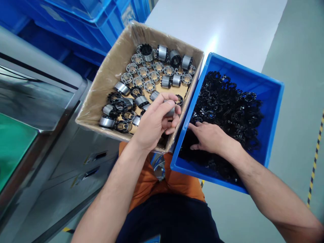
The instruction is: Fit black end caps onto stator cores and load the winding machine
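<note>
My left hand (158,119) is closed around a grey metal stator core (170,110), held above the near right corner of a plastic-lined cardboard box (93,98). The fingers hide part of that core. Inside the box lie bare silver stator cores (143,72) in rows, and others with black toothed end pieces (107,121) fitted. My right hand (211,137) reaches into a blue bin (227,185) heaped with black plastic end pieces (227,101). Its thumb and fingers are apart at the pile near the left wall, with nothing visible between them.
Both containers stand side by side, next to a white tabletop (217,20). Blue crates (101,30) are stacked at the back left. A grey cabinet (73,165) and a green surface (15,148) are on the left. Striped tape (315,162) marks the floor at right.
</note>
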The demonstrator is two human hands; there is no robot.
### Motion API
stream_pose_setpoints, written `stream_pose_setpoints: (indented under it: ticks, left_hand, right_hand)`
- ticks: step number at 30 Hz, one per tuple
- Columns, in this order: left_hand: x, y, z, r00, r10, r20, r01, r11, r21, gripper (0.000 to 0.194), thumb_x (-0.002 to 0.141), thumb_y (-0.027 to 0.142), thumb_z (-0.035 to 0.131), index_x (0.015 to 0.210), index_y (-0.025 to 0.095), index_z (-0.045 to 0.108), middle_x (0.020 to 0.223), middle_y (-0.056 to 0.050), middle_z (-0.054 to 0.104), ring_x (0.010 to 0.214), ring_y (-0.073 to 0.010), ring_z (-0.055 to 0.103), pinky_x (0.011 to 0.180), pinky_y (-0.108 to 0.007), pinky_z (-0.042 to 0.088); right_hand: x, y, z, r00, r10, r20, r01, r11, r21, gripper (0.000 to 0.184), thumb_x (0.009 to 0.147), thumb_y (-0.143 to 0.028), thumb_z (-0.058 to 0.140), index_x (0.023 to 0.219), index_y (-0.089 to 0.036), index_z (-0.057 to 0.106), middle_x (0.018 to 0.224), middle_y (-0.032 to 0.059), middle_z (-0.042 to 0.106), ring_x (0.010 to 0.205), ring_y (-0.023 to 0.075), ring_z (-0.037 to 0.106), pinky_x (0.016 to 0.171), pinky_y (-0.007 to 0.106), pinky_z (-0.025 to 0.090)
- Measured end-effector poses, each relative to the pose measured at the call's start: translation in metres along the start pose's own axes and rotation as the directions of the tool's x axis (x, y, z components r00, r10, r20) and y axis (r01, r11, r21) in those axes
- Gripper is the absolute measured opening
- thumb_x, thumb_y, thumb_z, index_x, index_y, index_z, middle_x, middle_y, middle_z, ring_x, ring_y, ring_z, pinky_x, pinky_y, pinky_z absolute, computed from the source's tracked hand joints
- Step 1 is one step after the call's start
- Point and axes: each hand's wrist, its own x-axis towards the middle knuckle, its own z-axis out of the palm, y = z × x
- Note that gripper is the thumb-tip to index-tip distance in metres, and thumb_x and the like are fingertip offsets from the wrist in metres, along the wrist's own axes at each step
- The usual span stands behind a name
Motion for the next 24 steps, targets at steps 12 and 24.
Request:
stream_pose_setpoints:
  ticks: [12, 24]
  left_hand:
    - [-0.002, -0.001, 0.002, 0.995, -0.056, 0.082, 0.049, 0.995, 0.092, 0.061, 0.106, 0.084, 0.077, 0.116, 0.025, 0.064, 0.072, 0.002, 0.073, 0.038, -0.0075, 0.037, 0.042, -0.022, 0.022]
    - [-0.003, -0.002, 0.002, 0.996, -0.009, 0.09, -0.005, 0.988, 0.152, 0.063, 0.113, 0.086, 0.068, 0.104, 0.024, 0.068, 0.059, 0.003, 0.06, 0.039, -0.0094, 0.031, 0.041, -0.025, 0.018]
  right_hand:
    - [-0.007, 0.075, -0.022, 0.97, -0.001, -0.244, 0.143, 0.815, 0.562, 0.049, 0.109, -0.056, 0.08, 0.149, -0.029, 0.069, 0.135, 0.0046, 0.091, 0.07, 0.0208, 0.083, 0.078, 0.039, 0.07]
    - [-0.013, 0.075, -0.024, 0.784, 0.194, -0.59, 0.369, 0.618, 0.694, 0.022, 0.099, -0.033, 0.086, 0.116, -0.027, 0.072, 0.109, 0.0023, 0.077, 0.074, 0.0214, 0.083, 0.065, 0.036, 0.069]
